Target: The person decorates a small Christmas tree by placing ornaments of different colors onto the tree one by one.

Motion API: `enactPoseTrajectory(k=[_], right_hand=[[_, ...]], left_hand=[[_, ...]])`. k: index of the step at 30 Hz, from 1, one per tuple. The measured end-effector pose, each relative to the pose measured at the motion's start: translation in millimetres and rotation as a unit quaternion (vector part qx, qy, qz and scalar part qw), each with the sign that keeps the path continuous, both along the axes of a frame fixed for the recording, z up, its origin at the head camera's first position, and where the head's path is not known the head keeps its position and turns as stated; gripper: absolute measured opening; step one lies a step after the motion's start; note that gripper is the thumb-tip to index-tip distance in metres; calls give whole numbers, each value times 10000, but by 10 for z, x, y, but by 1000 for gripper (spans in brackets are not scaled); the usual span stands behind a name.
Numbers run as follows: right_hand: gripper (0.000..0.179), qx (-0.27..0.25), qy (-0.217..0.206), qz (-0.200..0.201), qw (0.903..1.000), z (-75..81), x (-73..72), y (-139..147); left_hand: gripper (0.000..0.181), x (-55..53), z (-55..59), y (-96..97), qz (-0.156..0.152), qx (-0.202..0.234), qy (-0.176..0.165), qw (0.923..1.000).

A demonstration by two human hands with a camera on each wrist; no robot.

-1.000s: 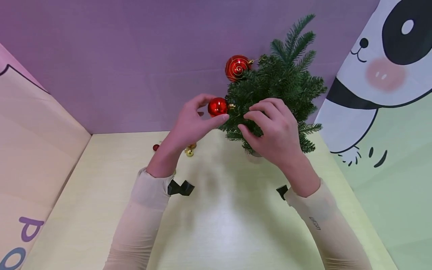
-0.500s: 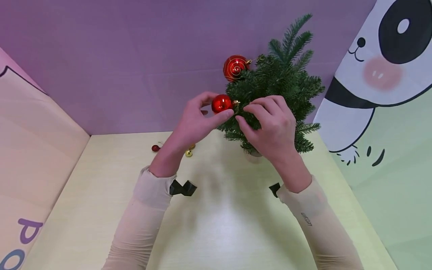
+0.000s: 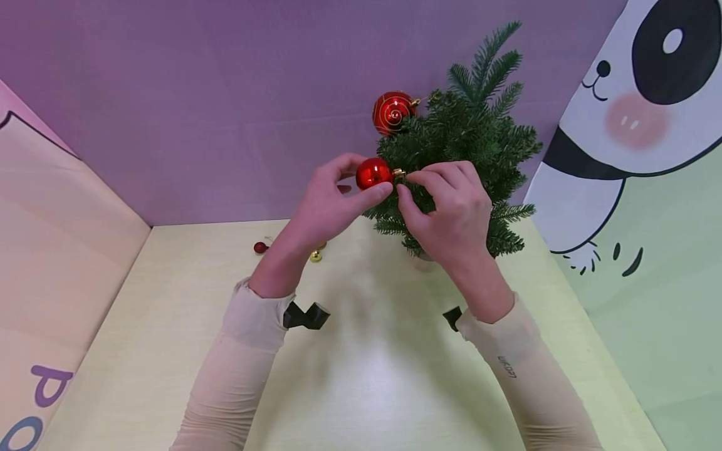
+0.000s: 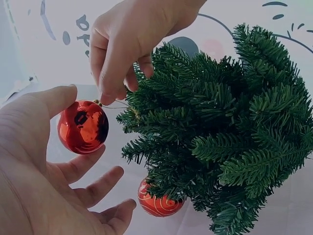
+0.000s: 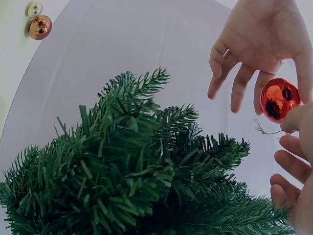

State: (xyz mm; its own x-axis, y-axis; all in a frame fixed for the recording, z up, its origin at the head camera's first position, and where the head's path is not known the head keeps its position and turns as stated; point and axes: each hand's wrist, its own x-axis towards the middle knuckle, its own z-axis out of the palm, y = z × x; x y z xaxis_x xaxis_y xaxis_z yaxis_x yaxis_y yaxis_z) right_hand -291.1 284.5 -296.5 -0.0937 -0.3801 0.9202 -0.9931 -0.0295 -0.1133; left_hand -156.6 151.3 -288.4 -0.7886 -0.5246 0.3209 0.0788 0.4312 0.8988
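A shiny red Christmas bauble point(image 3: 373, 173) is pinched between the thumb and forefinger of my left hand point(image 3: 333, 194), whose other fingers are spread. Its gold cap points right, toward the tree. The fingertips of my right hand point(image 3: 448, 203) pinch at the cap, as the left wrist view shows. A thin gold string point(image 5: 266, 131) trails from there, in the right wrist view. Just behind both hands stands a small green Christmas tree point(image 3: 468, 131). A larger red bauble with gold swirls point(image 3: 393, 113) hangs on the tree's left side; tree needles cover part of it in the left wrist view.
On the pale table point(image 3: 361, 382) lie a small dark red bauble point(image 3: 261, 247) and a small gold bauble point(image 3: 316, 255), near the left forearm. A copper-coloured bauble point(image 5: 40, 27) lies beside the gold one. A purple backdrop point(image 3: 225, 113) rises behind; printed panels flank both sides.
The left hand has carried the red bauble slightly right, toward the right hand. The right hand has shifted a little left, and its fingertips have come together at the cap.
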Motion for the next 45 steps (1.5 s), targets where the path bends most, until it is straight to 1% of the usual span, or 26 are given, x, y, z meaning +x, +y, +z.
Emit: enactPoseTrajectory(k=[4, 8, 13, 18, 21, 25, 28, 30, 31, 32, 36, 38, 39, 42, 45], right_hand=[[14, 44, -97, -54, 9999, 4, 5, -12], [15, 158, -171, -78, 9997, 6, 3, -13], [14, 267, -369, -97, 9989, 1, -12, 19], [13, 336, -559, -98, 9978, 6, -21, 82], [15, 426, -621, -159, 9970, 27, -25, 97], [14, 597, -671, -190, 9958, 75, -19, 110], [12, 841, -597, -263, 9943, 108, -6, 120], [12, 1005, -481, -330, 9932, 124, 4, 125], [12, 1063, -406, -347, 9929, 127, 5, 132], [11, 1084, -300, -404, 9928, 129, 9, 137], [14, 1079, 353, -752, 9907, 129, 6, 150], [15, 1048, 573, -802, 9896, 127, 4, 151], [16, 1057, 646, -772, 9893, 127, 1, 150], [16, 1069, 614, -542, 9909, 126, 0, 136], [15, 1115, 609, -422, 9910, 131, 9, 105]], left_hand=[[37, 13, 5, 13, -3, -1, -8, 10000], [36, 32, 6, 25, -68, 28, 8, 10000], [35, 61, -16, 27, -136, 113, -2, 9998], [34, 95, -55, 3, -72, 207, 12, 9998], [33, 78, -75, -60, -121, 248, 36, 9996], [35, 55, -120, -133, -240, 261, -118, 9993], [36, 41, -171, -184, -415, 218, -310, 9984], [36, 33, -206, -218, -544, 194, -376, 9976], [36, 38, -222, -220, -561, 180, -386, 9975], [36, 44, -233, -222, -575, 175, -395, 9974], [38, 68, -262, -227, -622, 207, -416, 9970], [38, 77, -273, -229, -646, 248, -465, 9965], [38, 79, -283, -233, -661, 253, -481, 9963], [39, 88, -321, -250, -681, 203, -596, 9957], [42, 92, -372, -268, -705, 67, -692, 9951]])
